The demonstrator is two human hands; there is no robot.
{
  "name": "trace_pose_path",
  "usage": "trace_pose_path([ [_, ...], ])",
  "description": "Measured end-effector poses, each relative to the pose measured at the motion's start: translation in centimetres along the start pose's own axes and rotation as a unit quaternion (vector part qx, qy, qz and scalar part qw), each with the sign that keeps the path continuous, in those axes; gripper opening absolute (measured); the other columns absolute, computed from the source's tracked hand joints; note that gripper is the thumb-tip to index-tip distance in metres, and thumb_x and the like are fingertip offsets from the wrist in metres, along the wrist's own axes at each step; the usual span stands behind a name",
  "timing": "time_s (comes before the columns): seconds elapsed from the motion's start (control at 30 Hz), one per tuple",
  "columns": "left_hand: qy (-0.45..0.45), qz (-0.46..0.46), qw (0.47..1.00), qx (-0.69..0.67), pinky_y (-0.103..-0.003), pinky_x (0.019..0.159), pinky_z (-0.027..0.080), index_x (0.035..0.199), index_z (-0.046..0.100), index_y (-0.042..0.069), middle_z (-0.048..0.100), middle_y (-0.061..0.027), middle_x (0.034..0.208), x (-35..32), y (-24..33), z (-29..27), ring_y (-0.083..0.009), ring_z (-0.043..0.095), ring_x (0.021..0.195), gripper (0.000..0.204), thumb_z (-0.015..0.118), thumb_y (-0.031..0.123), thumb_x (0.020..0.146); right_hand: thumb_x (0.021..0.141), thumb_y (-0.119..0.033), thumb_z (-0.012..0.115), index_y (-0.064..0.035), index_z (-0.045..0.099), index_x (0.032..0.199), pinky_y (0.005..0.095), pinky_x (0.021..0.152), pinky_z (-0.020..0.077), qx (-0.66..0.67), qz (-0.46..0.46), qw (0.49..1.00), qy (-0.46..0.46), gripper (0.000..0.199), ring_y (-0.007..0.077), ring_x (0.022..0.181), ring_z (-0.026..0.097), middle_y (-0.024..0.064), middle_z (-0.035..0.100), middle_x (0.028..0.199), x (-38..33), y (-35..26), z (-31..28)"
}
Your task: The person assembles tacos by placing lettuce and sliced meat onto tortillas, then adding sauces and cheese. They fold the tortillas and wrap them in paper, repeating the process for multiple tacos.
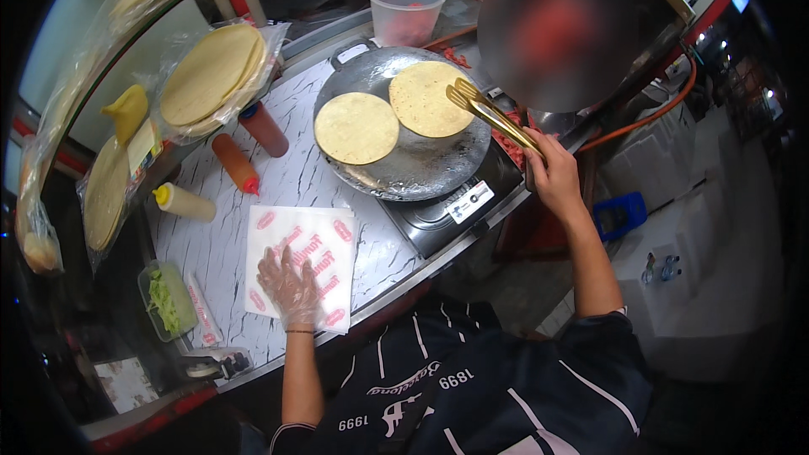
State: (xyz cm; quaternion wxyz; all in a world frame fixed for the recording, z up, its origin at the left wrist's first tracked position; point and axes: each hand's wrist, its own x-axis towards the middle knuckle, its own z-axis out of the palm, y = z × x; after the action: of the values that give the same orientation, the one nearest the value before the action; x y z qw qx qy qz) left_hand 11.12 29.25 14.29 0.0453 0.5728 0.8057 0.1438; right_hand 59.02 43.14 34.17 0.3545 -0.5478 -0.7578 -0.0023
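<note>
Grips the tongs point(499, 121) near 3 o'clock in the right hand point(554, 170), closed around the handle end, with the tips over the tortilla point(424, 103) at 1 o'clock in the pan point(431, 165); cannot tell whether touching. Has a second tortilla point(356, 128) at 9 o'clock in the pan, itself toward 12 in the view. Rests the left hand point(291, 284), gloved and spread, on the paper point(327, 238) at 8 o'clock, with an orange bottle point(232, 161) on the desk point(221, 263) toward 11 from there.
</note>
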Motion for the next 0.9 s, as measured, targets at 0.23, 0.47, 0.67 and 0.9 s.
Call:
trace_pose_path([
  [0.23,0.004,-0.001,1.000,0.031,-0.065,0.129,0.018,0.157,0.052,0.008,0.037,-0.0238,0.168,0.1,0.4,0.3,-0.0503,0.028,0.156,0.066,0.062,0.043,0.103,0.102,-0.015,0.066,-0.0061,0.070,0.133,0.0462,0.078,0.0546,0.059,0.025,0.998,-0.026,0.033,0.0388,0.091,0.070,0.0165,0.069,0.101,2.2,3.5,2.7],
  [0.47,0.023,0.004,0.999,0.040,-0.061,0.129,0.021,0.158,0.053,0.008,0.040,-0.0217,0.167,-0.1,0.0,1.0,-0.0465,0.032,0.155,0.069,0.064,0.047,0.102,0.101,-0.013,0.068,-0.0067,0.069,0.136,0.0443,0.080,0.0546,0.054,0.005,0.999,0.005,0.035,0.0388,0.090,0.070,0.0182,0.071,0.105,5.4,7.5,6.2],
  [0.67,0.059,0.039,0.997,0.028,-0.058,0.128,0.024,0.156,0.056,0.007,0.041,-0.0198,0.166,-0.1,-0.7,1.6,-0.0426,0.035,0.153,0.069,0.067,0.046,0.100,0.101,-0.015,0.067,-0.0098,0.068,0.139,0.0473,0.076,0.0545,0.034,0.018,0.999,0.038,0.038,0.0381,0.089,0.070,0.0157,0.067,0.098,5.8,10.0,3.3],
  [0.9,0.067,0.039,0.996,0.054,-0.057,0.128,0.025,0.156,0.055,0.007,0.041,-0.0196,0.166,-0.1,-0.5,1.7,-0.0421,0.035,0.153,0.069,0.069,0.043,0.099,0.100,-0.012,0.068,-0.0092,0.070,0.136,0.0461,0.075,0.0543,0.068,-0.062,0.991,-0.097,0.036,0.0365,0.083,0.068,0.0129,0.067,0.096,4.1,11.7,0.4],
])
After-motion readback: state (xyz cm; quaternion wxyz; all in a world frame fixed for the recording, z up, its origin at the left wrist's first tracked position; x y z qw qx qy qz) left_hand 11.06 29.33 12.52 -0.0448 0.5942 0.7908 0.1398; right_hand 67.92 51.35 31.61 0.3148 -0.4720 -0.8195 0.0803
